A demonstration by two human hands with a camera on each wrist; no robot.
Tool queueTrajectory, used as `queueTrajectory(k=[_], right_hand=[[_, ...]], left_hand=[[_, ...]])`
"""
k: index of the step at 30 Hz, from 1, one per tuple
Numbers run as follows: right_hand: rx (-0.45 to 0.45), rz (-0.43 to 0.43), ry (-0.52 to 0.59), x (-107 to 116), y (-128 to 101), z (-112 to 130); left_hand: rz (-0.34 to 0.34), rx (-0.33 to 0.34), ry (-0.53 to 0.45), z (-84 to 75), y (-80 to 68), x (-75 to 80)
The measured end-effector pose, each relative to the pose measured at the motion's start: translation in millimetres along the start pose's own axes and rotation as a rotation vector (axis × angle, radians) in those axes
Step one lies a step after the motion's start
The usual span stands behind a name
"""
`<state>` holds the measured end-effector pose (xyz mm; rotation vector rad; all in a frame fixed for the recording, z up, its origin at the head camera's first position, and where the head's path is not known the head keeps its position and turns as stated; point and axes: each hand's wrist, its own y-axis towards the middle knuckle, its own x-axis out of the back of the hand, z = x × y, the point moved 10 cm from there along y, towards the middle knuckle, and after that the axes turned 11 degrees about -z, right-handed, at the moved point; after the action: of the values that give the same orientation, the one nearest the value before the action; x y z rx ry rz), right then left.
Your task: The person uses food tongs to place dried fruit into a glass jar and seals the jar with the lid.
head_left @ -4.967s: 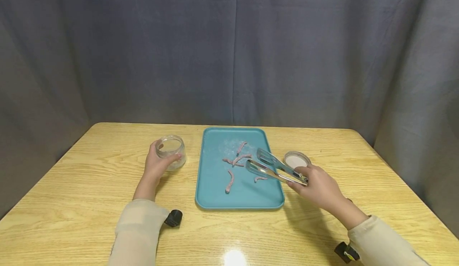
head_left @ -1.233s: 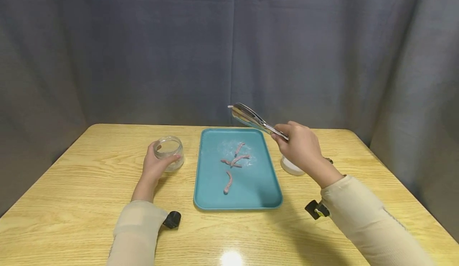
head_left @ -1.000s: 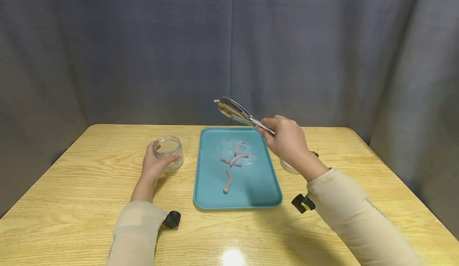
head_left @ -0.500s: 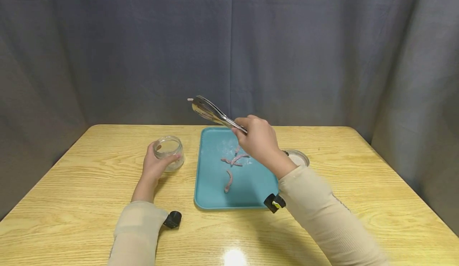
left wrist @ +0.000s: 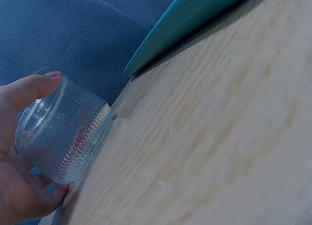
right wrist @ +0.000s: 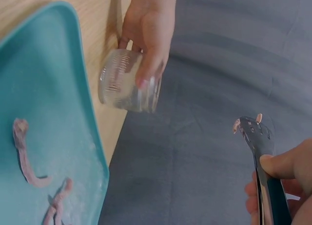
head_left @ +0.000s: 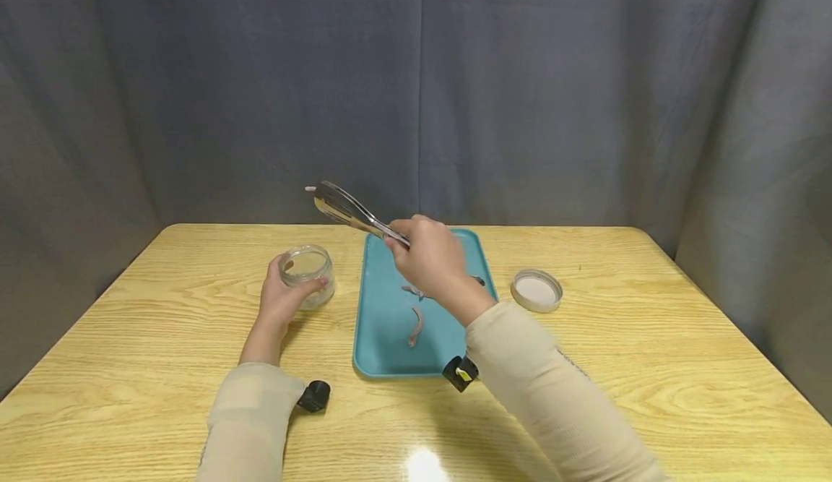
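Curling round a small ribbed glass jar (head_left: 308,272), left hand (head_left: 279,301) steadying it upright on the desk (head_left: 162,323), fingers (left wrist: 34,86) wrapping its wall; likely light, brittle and slick, so best gripped low round the ribs. Clenching steel tongs (head_left: 347,211) by their handles, right hand (head_left: 429,261) raising the blades above and just right of the jar's mouth. Pinching a thin pink strip (right wrist: 237,124) at the very tips, well ahead of the right fingers (right wrist: 282,164); seemingly soft, limp and slippery. Lying below that hand, more strips (head_left: 414,326) on a teal tray (head_left: 380,352).
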<state>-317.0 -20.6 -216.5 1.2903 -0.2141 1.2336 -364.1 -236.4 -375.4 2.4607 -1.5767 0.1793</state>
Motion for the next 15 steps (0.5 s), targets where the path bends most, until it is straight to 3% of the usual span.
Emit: queueTrajectory(k=[15], right_hand=[[0.022, 0.047, -0.07, -41, -4, 9]], left_hand=[[-0.014, -0.007, -0.009, 2.9, 3.4, 3.3]])
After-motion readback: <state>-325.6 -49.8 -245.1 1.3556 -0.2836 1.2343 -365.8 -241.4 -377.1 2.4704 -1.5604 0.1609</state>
